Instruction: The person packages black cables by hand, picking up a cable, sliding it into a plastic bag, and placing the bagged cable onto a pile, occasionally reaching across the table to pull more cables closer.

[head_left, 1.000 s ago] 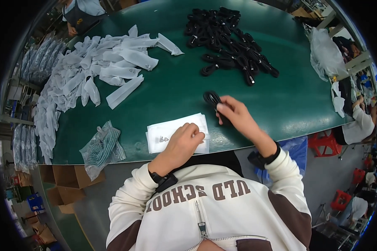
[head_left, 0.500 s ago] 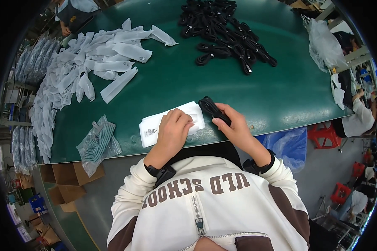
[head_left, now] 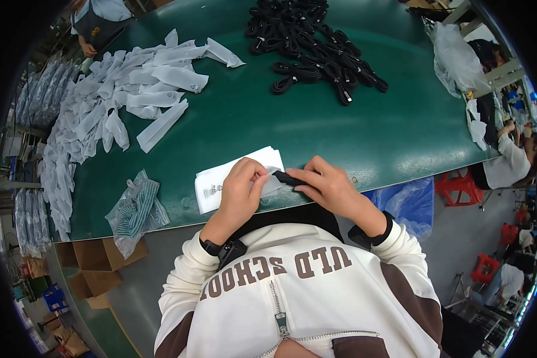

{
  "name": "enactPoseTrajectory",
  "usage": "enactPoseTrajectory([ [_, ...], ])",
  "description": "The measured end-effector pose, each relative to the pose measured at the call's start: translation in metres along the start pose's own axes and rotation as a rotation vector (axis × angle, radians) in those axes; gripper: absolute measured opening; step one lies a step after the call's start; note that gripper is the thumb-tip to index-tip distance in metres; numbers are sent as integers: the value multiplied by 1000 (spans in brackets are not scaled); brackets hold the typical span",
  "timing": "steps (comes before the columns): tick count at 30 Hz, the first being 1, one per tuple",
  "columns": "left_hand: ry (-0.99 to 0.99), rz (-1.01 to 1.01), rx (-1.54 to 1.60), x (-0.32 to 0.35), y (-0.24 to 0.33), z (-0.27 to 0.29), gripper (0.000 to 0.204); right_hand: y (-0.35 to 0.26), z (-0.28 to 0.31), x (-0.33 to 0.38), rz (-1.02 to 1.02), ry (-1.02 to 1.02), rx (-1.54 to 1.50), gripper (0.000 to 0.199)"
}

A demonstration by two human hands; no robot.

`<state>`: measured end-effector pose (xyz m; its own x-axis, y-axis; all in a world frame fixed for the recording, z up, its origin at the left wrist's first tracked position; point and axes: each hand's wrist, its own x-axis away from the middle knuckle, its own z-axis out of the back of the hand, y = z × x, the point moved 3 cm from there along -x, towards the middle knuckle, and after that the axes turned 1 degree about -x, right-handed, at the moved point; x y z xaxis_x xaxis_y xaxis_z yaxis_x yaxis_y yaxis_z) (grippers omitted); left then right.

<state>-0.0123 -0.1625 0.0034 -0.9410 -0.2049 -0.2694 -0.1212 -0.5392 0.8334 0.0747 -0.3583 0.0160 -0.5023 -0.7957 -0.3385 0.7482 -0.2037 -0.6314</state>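
Note:
A stack of flat white bags (head_left: 207, 179) lies near the front edge of the green table. My left hand (head_left: 239, 190) rests over the stack, thumb and fingers pinching the raised edge of the top bag. My right hand (head_left: 331, 186) grips a coiled black cable (head_left: 286, 178), mostly hidden by the fingers. The cable's left end meets the lifted opening of the bag; whether it is inside I cannot tell. At the far middle is a heap of coiled black cables (head_left: 316, 48). On the left lies a large pile of filled whitish bags (head_left: 119, 89).
A clear bag with teal striped contents (head_left: 137, 209) overhangs the front left table edge. Cardboard boxes (head_left: 101, 262) stand below. A blue lined bin (head_left: 403, 206) and a red stool (head_left: 459, 188) are at the right. Another person (head_left: 101, 21) stands at the far left.
My right hand has brought the coiled cable down and left to the top bag's edge. My left hand's fingers have lifted that edge. The view has shifted slightly.

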Motion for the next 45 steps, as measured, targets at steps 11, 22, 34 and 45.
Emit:
enactPoseTrajectory([
  [11,39,-268,-103,-20,21,12,11,2,-7,-20,91,22,-437,30],
  [22,161,154,947,-75,-30,99,12,46,61,-77,-29,342,496,35],
  [34,217,73,-147,-19,-15,67,25,154,72,-70,-238,280,780,36],
  [45,-43,-101,-219,3,-9,-7,12,72,59,-24,-539,227,-214,20],
])
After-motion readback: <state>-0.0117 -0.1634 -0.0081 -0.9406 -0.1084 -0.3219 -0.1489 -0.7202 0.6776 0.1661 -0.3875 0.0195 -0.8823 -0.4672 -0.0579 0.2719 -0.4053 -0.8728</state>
